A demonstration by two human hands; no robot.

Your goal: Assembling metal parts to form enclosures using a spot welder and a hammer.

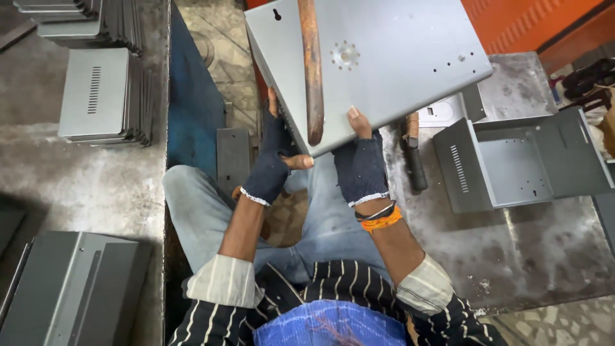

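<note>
Both gripping the grey metal panel (384, 57): left hand (272, 163) clamped on its edge, right hand (360, 166) closed beneath. Rusty rod (312, 70) lying across the panel.

Panel (384, 57) centre, rod (312, 70) across it; stacked panels (102, 96) left; open box (519, 163) right, on surface (532, 256).

The sheet-metal panel (384, 57) is smooth, matt grey; the bar (312, 70) across it is rusty, rough metal. Dark knitted cloth gloves cover each hand. The surface (532, 256) is scuffed, dull metal.
</note>
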